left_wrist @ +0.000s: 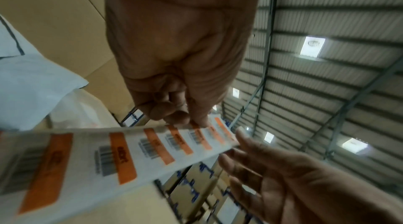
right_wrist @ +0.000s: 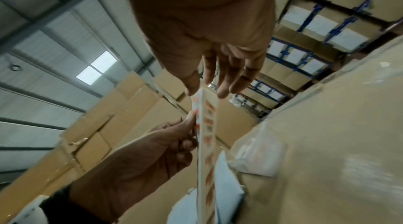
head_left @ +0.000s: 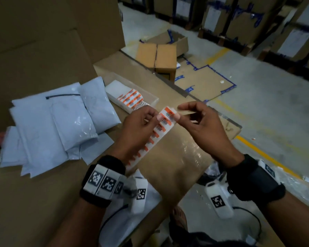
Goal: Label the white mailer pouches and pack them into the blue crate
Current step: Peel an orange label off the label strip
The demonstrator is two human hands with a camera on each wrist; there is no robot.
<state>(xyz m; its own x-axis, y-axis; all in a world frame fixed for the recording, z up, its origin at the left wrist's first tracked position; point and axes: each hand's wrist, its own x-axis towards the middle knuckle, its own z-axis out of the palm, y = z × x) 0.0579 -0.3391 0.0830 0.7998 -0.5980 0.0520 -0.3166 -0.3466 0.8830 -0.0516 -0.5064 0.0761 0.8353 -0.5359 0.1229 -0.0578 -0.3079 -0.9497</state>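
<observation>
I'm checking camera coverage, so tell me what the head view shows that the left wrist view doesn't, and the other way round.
Only the head view shows the whole pile of white mailer pouches, the clear tray of spare labels and the floor. Only the left wrist view shows the roof and the printed barcodes up close. Both show the left hand pinching the label strip and the right hand at its top end.

The head camera looks steeply down from above at both hands, which meet mid-frame over a cardboard surface. Each wrist camera sits very close behind its own palm, tilted up toward the roof. All three share the label strip (head_left: 157, 132), which crosses lower left in the left wrist view.
</observation>
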